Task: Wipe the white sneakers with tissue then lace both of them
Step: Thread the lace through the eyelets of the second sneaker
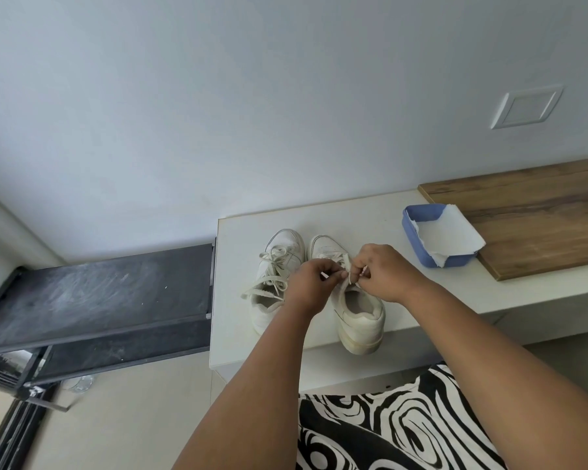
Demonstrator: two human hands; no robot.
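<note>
Two white sneakers stand side by side on a white counter, toes toward the wall. The left sneaker has its cream lace threaded, with loose ends trailing to the left. The right sneaker lies under both hands. My left hand and my right hand meet over its eyelets, each pinching an end of its lace. A sheet of white tissue lies in a blue tray to the right.
A wooden board covers the counter's right part, just behind the tray. To the left, lower down, sits a dark dusty shelf unit. A switch plate is on the wall. Black-and-white patterned cloth is at the bottom.
</note>
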